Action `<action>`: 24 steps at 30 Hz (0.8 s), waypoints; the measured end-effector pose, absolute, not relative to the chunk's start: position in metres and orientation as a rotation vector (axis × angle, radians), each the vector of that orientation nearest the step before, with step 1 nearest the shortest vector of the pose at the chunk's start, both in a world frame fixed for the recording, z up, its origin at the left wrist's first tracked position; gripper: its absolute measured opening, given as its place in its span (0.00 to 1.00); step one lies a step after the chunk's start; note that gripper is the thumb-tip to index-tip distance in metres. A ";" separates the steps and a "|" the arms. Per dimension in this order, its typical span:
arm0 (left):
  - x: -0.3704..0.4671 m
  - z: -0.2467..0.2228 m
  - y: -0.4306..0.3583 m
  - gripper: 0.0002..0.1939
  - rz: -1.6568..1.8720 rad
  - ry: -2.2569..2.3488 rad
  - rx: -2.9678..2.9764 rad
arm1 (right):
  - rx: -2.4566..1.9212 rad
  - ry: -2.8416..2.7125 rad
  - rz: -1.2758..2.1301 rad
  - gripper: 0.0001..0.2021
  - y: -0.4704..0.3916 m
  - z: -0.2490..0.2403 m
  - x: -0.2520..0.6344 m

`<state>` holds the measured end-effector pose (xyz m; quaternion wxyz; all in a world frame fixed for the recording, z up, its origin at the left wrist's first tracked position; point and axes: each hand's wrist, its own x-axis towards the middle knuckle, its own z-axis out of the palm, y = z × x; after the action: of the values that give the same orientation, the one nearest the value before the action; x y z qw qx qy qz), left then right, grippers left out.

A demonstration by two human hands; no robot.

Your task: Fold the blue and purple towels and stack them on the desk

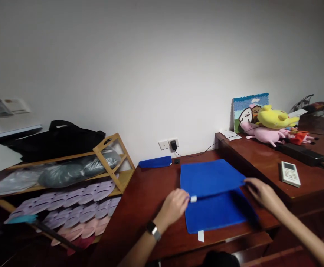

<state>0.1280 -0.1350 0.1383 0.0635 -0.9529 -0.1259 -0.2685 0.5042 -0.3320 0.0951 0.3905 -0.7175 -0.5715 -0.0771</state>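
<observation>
"Where's the blue cloth (210, 176) lying?"
"Across the desk (147, 196); left hand (174, 203) and right hand (260, 191), apart, are pinching its near corners."
"Finished?"
"Seemingly partly: a folded cloth (155, 162) is lying by the back edge, this one unfinished."

You face matt blue cloths (210, 176), a smooth, glossy wood desk (147, 189), a smooth plastic remote (290, 173) and matt, plush fabric toys (274, 118).

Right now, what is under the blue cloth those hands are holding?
Beyond the front edge of the held cloth, another blue layer with a white tag shows; whatever lies farther back is covered.
</observation>
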 end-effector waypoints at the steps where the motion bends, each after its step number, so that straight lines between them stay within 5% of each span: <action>1: 0.127 0.112 -0.143 0.08 -0.691 -0.298 -2.891 | -1.858 -1.448 -0.129 0.16 -0.341 0.062 0.503; 6: 0.123 0.037 -0.160 0.05 -0.565 -0.317 -2.951 | -1.964 -1.430 -0.003 0.18 -0.367 -0.037 0.496; 24: 0.107 0.033 -0.168 0.03 -0.598 -0.319 -3.042 | -2.028 -1.662 -0.437 0.14 -0.379 -0.038 0.485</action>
<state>0.1070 -0.1679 0.0331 0.0125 -0.9760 -0.1024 -0.1918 0.4848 -0.3794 -0.0377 0.2394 -0.7407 -0.6071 -0.1597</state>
